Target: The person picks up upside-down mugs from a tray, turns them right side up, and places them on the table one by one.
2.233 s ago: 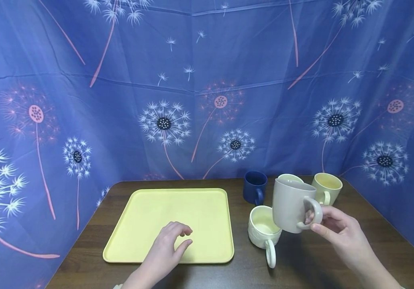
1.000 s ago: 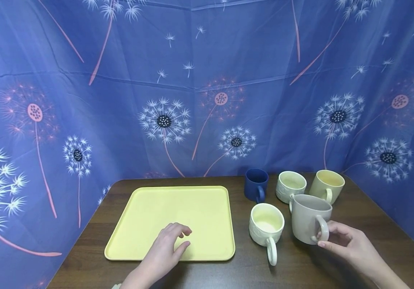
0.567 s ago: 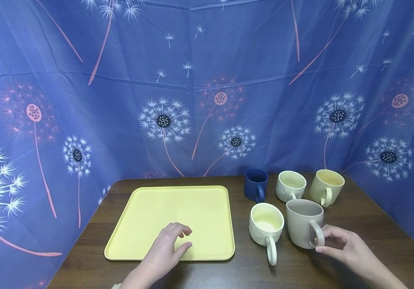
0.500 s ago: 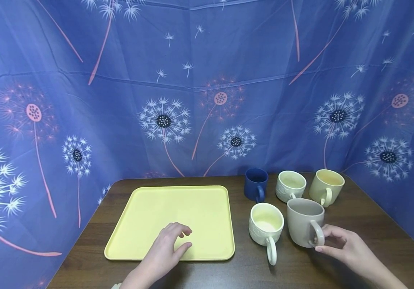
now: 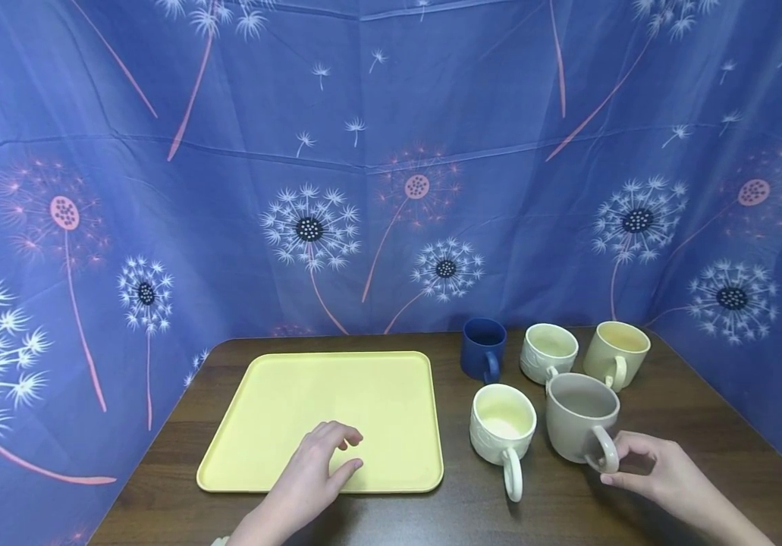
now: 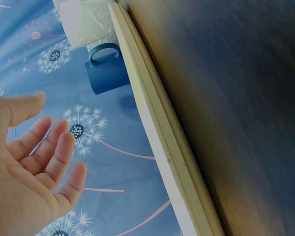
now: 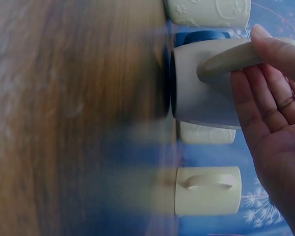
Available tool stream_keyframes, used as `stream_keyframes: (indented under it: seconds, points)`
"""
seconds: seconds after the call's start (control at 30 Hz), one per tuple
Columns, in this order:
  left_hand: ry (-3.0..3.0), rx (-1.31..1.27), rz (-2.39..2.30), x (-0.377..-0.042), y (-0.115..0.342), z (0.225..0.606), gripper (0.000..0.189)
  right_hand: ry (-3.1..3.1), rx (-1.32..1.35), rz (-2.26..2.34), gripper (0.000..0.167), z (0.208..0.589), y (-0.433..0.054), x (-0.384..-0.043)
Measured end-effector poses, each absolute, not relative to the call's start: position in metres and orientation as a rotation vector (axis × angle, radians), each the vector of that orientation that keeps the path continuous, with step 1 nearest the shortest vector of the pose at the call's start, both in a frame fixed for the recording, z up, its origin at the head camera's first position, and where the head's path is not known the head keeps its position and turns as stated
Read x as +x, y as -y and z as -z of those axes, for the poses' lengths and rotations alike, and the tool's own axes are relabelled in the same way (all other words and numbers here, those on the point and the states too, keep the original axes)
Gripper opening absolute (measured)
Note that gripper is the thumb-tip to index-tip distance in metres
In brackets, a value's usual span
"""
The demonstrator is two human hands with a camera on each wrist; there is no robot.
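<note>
My right hand (image 5: 660, 474) pinches the handle of a grey mug (image 5: 578, 425) between thumb and fingers. The mug is upright, at or just above the tabletop; I cannot tell if its base touches. In the right wrist view the thumb lies on the handle (image 7: 231, 59) and the fingers are beneath it. Just left of the grey mug stands a cream mug (image 5: 500, 436), handle toward me. My left hand (image 5: 309, 470) hovers over the near edge of a yellow tray (image 5: 343, 394), fingers loosely bent, holding nothing. Its palm and spread fingers show in the left wrist view.
Behind the grey mug stand a dark blue mug (image 5: 478, 353), a pale embossed mug (image 5: 541, 362) and a pale yellow mug (image 5: 605, 368). All are on a dark wooden table (image 5: 445, 523). A blue dandelion-print cloth (image 5: 391, 114) hangs around the back and sides.
The grey mug came down and rightward from above the cream mug with my right hand. Over the last half second it shifted slightly right. My left hand stays about where it was.
</note>
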State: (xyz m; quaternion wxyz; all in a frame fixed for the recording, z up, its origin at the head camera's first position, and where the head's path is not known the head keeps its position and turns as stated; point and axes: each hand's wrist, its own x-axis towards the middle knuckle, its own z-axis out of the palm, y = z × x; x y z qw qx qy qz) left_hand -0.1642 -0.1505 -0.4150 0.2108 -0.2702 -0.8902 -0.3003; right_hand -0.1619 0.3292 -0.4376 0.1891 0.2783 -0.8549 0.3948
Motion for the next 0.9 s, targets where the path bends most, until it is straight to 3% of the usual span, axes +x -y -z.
stream_keyframes:
  seconds: [0.9]
  points:
    - [2.418, -0.761, 0.809, -0.166, 0.152, 0.412, 0.036, 2.499, 0.838, -0.929, 0.04, 0.443, -0.341, -0.161]
